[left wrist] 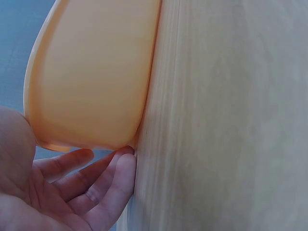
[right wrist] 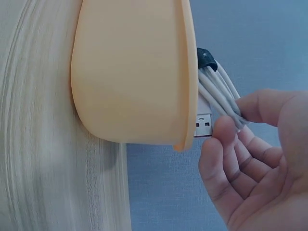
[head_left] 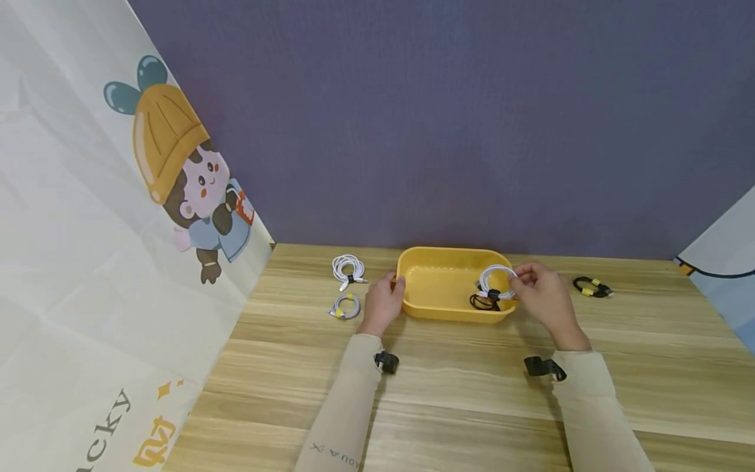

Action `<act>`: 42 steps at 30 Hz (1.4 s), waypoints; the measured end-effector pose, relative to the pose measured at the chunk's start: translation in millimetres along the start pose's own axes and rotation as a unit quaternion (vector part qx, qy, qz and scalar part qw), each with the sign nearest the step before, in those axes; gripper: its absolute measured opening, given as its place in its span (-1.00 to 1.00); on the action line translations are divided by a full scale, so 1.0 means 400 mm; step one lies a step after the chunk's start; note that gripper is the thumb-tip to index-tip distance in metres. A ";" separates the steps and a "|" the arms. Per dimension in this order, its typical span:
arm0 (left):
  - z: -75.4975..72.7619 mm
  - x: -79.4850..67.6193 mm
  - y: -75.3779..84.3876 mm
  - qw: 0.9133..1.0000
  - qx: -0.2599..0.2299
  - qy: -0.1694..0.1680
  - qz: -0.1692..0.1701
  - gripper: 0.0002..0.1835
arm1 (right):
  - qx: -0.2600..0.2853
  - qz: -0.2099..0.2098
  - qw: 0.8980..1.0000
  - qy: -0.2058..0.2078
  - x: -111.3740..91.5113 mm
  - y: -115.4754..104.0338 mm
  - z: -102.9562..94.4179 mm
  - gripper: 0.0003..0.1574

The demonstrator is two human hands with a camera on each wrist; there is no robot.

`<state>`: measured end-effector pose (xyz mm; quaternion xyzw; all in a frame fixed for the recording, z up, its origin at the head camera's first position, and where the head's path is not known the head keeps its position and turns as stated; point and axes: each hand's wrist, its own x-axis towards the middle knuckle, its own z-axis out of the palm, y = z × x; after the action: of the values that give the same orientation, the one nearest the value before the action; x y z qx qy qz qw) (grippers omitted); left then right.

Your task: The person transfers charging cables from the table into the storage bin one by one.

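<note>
At the right end of a yellow plastic bin (head_left: pixel 448 314), my right hand (head_left: pixel 545 298) pinches a coiled white USB cable (head_left: pixel 498 269) between thumb and fingers. A black strap (right wrist: pixel 207 59) binds that coil, and its metal USB plug (right wrist: pixel 203 126) shows just past the rim in the right wrist view. Below the coil, a black coiled cable (head_left: pixel 480 303) lies inside the bin. My left hand (head_left: pixel 382 303) holds the bin's left end, thumb at the rim and fingers (left wrist: pixel 118 185) along the outer wall near the tabletop.
Left of the bin lie a white coiled cable (head_left: pixel 348 269) and a grey coiled cable (head_left: pixel 345 307) with a yellow strap. To the right is a black coiled cable with yellow straps (head_left: pixel 592 287). A dark blue panel (head_left: pixel 448 131) stands behind the wooden table (head_left: pixel 460 406).
</note>
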<state>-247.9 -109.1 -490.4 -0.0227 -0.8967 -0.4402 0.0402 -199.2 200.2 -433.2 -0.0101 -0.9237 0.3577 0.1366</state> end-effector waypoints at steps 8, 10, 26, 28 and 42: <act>0.000 0.001 0.001 1.000 0.003 -0.004 -0.005 -0.51 | 0.000 -0.006 1.000 0.005 -0.002 -0.005 0.010 -0.70; -0.001 0.000 0.001 1.000 0.006 -0.004 -0.004 -0.52 | 0.003 -0.008 1.000 0.005 -0.002 -0.007 0.013 -0.71; 0.002 0.000 0.000 1.000 0.004 0.012 0.013 -0.56 | -0.005 -0.024 1.000 -0.006 -0.004 -0.013 0.023 -0.66; 0.001 -0.001 0.000 1.000 0.002 0.011 0.013 -0.55 | -0.006 -0.027 1.000 -0.006 -0.004 -0.013 0.026 -0.67; -0.001 0.000 0.004 1.000 0.003 0.003 0.003 -0.54 | 0.007 -0.040 0.999 0.006 -0.003 -0.021 0.042 -0.73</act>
<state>-247.5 -108.5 -488.8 -0.0237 -0.8977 -0.4378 0.0445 -201.6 182.8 -439.8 0.0260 -0.9200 0.3586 0.1561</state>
